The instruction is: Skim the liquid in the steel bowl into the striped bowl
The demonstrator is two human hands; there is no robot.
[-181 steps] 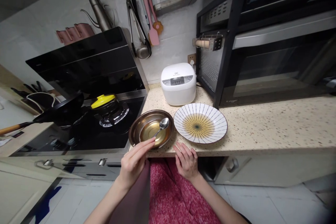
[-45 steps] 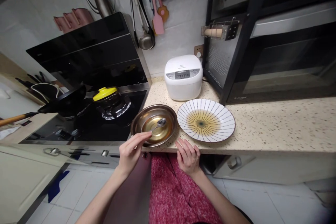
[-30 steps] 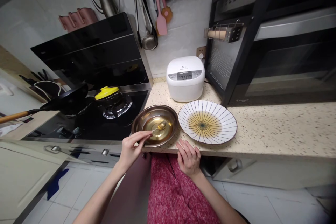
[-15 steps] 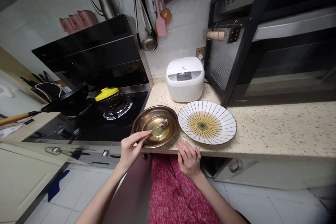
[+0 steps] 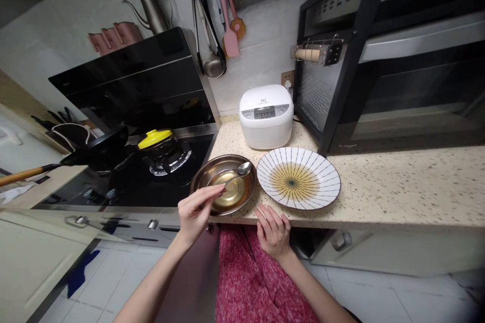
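Note:
My left hand (image 5: 199,209) pinches the handle of a metal spoon (image 5: 243,169). The spoon's bowl is over the right side of a steel bowl (image 5: 202,176), which has some clear, yellowish liquid at its bottom. To the right of that stands a white plate with dark radiating lines (image 5: 328,179), with a pool of yellow-brown liquid in its middle. Against the counter's front edge, just below the plate, rests my right hand (image 5: 273,232). Its fingers are stretched out and slightly curled, and nothing is in them.
Behind the plate is a white rice cooker (image 5: 266,123). On the hob at left sit a small pot with a yellow lid (image 5: 155,138) and a wok with a wooden handle (image 5: 30,174). A dark rack with an oven (image 5: 424,86) occupies the right. Utensils (image 5: 214,63) hang on the wall.
The spoon has shifted up and to the right within the steel bowl, and my left hand has moved slightly right with it. My right hand stays in place.

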